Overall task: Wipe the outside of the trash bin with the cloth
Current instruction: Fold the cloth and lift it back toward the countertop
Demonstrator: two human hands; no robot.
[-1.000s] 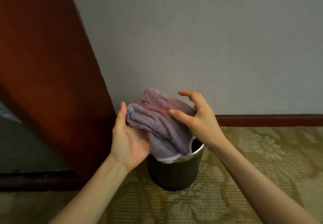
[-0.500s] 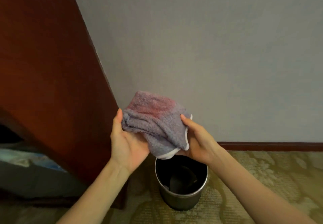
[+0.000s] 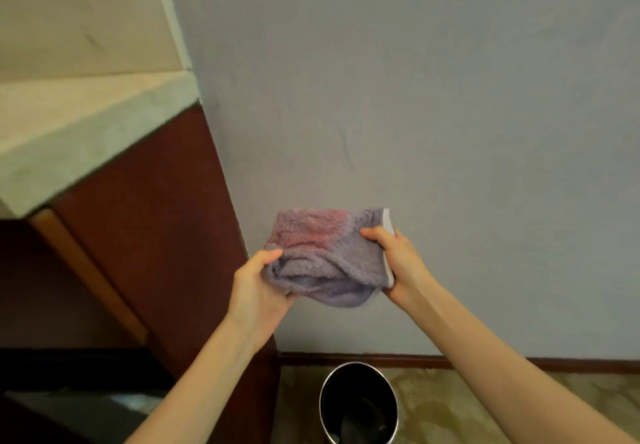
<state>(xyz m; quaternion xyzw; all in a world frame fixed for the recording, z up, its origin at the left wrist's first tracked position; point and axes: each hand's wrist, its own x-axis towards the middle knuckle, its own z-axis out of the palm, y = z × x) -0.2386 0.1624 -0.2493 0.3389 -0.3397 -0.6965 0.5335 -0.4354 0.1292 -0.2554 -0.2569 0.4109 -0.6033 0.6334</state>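
I am standing over the trash bin [image 3: 358, 403], which is sitting on the patterned carpet [image 3: 450, 409] at the foot of the grey wall [image 3: 415, 97], and I am taking everything else by its place against that bin. To the left of it a dark red wooden cabinet [image 3: 156, 235] is rising, with a pale stone top [image 3: 86, 124] above it. Up and to the left of the bin, my left hand [image 3: 256, 287] is gripping the left end of the cloth [image 3: 325, 256], thumb on top and fingers curled underneath, clamped on the fabric. The cloth itself is hanging in the air well above the bin, not touching it; it is a fluffy lilac towel with a pinkish patch, bunched and sagging in the middle. Above and slightly right of the bin, my right hand [image 3: 398, 263] is clamping the cloth's white-edged right end, thumb over, fingers behind. The bin is standing upright with its mouth open to me; its inside is dark, and something dim is lying at the bottom that I cannot make out.
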